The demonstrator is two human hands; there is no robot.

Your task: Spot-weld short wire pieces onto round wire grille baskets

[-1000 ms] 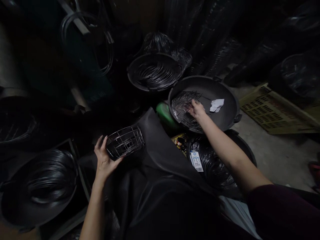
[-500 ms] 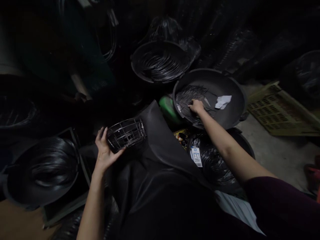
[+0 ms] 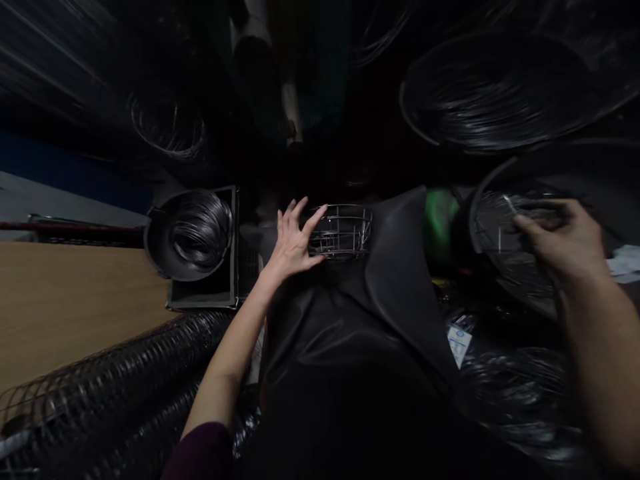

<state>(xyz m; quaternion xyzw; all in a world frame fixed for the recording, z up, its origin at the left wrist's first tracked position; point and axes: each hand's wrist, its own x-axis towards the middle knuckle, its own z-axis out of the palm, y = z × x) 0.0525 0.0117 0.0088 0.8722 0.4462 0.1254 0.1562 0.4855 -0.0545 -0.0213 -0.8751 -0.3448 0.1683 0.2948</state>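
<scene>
On the far left lies a tan wooden board (image 3: 75, 310), and a roll of black wire mesh (image 3: 100, 387) lies below it; a black tub (image 3: 155, 250) with a coil of dark wire stands in a dark tray. The left hand (image 3: 293, 243) is spread wide, with the fingers apart and the palm side against a small wire cage (image 3: 340, 232); the cage sits on the person's black apron (image 3: 350, 347), so it seems the lap carries its weight and the open hand only steadies it. Its far side is hard to see in the shadow. A green object (image 3: 440, 223) is partly hidden behind the apron fold. On the right, the right hand (image 3: 555, 240) has thumb and fingers pressed together, pinching a thin straight wire (image 3: 510, 205) above a black basin (image 3: 487, 187) of similar wires; the hand hides how many it holds, and the picture cuts off the basin.
</scene>
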